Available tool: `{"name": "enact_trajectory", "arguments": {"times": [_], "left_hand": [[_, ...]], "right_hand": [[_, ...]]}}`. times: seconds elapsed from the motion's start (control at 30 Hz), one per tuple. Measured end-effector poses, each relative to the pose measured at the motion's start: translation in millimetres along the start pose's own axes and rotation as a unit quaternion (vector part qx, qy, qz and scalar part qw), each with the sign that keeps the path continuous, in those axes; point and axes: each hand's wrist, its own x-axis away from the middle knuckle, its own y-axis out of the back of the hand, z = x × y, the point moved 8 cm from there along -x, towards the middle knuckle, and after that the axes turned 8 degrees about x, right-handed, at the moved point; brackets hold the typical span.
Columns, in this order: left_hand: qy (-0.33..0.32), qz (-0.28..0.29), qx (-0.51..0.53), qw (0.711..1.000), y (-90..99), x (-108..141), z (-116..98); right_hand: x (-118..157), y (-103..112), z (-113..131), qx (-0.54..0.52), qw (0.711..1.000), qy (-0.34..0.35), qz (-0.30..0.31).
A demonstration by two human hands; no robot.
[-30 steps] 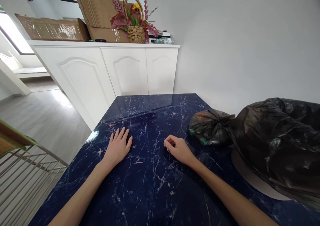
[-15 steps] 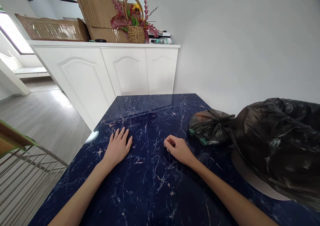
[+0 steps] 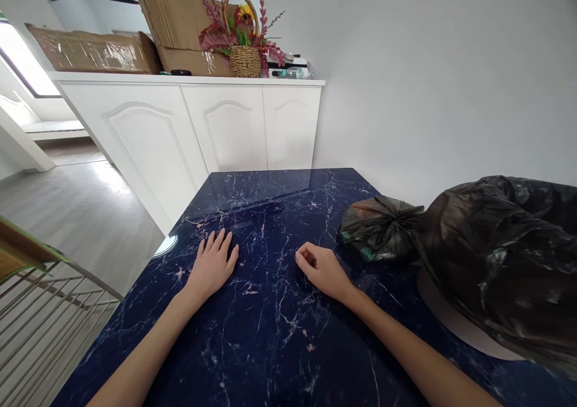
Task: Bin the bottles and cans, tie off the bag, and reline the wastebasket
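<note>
My left hand [image 3: 211, 265] lies flat on a dark blue marbled table [image 3: 265, 347], palm down with the fingers spread. It holds nothing. My right hand [image 3: 325, 270] rests on its side on the same table, the fingers curled loosely toward the thumb. A small hollow shows inside the curl, and I see nothing held there. Nearest to that hand is a knotted black plastic bag [image 3: 378, 229], a short way beyond it and to the right, not touched.
A bin [image 3: 464, 323] lined with a large black bag [image 3: 509, 257] stands on the right. Behind the table is a white cabinet [image 3: 234, 124] bearing cardboard boxes [image 3: 97, 52], a flower basket [image 3: 246, 61] and a plastic bottle [image 3: 295, 73]. At lower left is a metal rack [image 3: 58, 311].
</note>
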Motion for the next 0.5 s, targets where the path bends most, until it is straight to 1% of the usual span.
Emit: {"name": "enact_trajectory", "arguments": {"times": [0.1,0.2,0.33,0.5], "left_hand": [[-0.002,-0.001,0.003,1.0,1.8,0.4,-1.8],[0.002,0.005,0.005,1.0,1.7,0.9,-2.4],[0.003,0.005,0.004,1.0,0.9,1.2,-1.6],[0.001,-0.001,0.009,1.0,-0.8,1.4,0.7]], "right_hand": [[2.2,8.6,10.4,0.051,0.997,0.047,-0.022],[3.1,26.4,18.2,0.109,0.988,0.084,-0.075],[4.9,65.7,17.9,0.174,0.962,0.092,-0.19],[10.0,118.4,-0.7,0.225,0.92,0.074,-0.312]]}}
